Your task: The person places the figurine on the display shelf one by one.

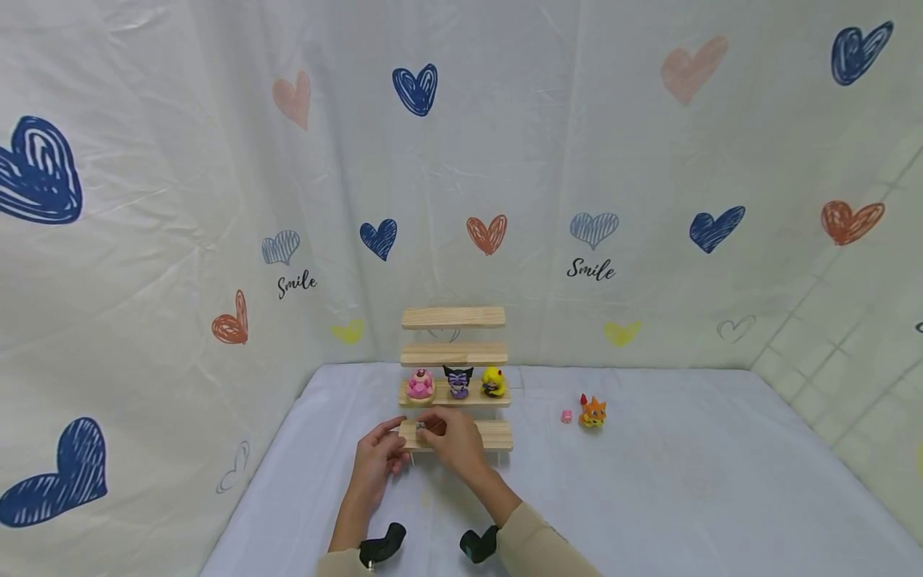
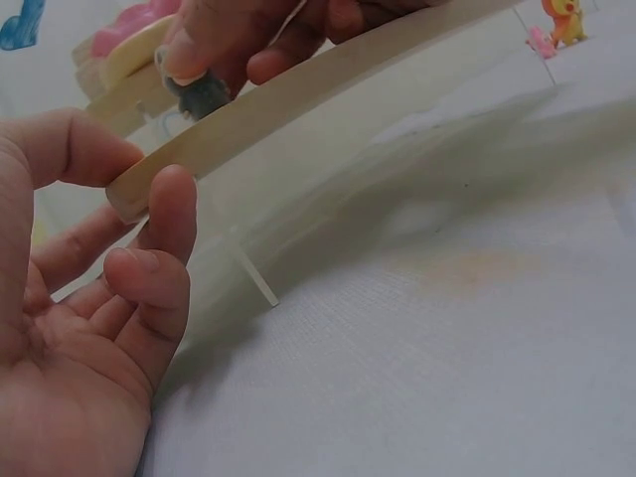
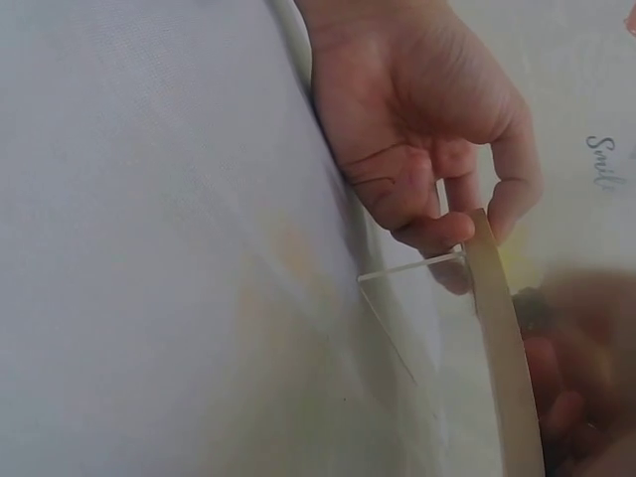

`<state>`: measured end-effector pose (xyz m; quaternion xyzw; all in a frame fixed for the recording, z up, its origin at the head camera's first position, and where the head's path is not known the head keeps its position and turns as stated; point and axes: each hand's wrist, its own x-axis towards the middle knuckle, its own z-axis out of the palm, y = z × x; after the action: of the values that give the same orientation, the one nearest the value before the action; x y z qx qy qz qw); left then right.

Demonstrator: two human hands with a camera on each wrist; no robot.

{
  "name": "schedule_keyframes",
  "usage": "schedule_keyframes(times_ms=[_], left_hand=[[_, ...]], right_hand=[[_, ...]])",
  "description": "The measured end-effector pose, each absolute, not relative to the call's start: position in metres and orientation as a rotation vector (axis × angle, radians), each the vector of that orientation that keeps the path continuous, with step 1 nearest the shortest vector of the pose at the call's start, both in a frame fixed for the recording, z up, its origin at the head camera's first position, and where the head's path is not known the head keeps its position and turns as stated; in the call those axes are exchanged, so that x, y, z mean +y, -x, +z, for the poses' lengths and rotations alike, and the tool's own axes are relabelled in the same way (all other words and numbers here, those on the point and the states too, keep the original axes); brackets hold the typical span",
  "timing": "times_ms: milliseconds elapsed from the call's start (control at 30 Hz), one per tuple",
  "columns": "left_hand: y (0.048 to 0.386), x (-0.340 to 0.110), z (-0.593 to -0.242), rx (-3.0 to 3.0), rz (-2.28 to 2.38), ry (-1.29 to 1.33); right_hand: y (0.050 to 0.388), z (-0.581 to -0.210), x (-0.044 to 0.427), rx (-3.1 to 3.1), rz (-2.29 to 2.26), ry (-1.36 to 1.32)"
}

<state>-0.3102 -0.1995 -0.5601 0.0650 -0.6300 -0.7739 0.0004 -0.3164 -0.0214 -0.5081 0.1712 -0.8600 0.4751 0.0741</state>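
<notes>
- A pale cloth backdrop (image 1: 505, 144) printed with hearts and the word "Smile" hangs behind everything, from the far left across to the right.
- The left hand (image 1: 378, 461) grips the left end of the lowest board (image 1: 497, 435), its fingertips pinched narrowly on the wood; a black wrist piece (image 1: 382, 545) sits at the cuff.
- A small grey figure (image 1: 421, 427) is at the left part of that lowest board, near the left hand. The board's front edge hides its base in the left wrist view, so whether it rests on the wood cannot be told.
- A pink figure (image 1: 421, 386) stands on the next board up, at its left end.
- The wooden rack (image 1: 453, 318) rises in four stepped boards, with a thin pale leg (image 2: 256, 268) showing under the lowest.
- The right hand (image 1: 454, 439) reaches over the lowest board and pinches the grey figure between thumb and fingers; a beige sleeve (image 1: 537, 545) covers its forearm.
- A black-and-purple figure (image 1: 458, 382) stands at the middle of the second board from the bottom.
- A yellow figure (image 1: 493, 382) stands right of it on the same board.
- Right of the rack, on the white-covered counter (image 1: 685, 481), a tiny pink piece (image 1: 566, 417) lies just beside an orange figure (image 1: 594, 413).
</notes>
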Motion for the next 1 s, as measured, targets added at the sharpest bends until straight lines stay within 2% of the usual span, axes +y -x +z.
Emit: schedule_keyframes(times_ms=[1000], left_hand=[[0.311, -0.2, -0.564, -1.977, -2.419, -0.165]], right_hand=[[0.311, -0.508, -0.008, -2.526, 1.547, -0.585]])
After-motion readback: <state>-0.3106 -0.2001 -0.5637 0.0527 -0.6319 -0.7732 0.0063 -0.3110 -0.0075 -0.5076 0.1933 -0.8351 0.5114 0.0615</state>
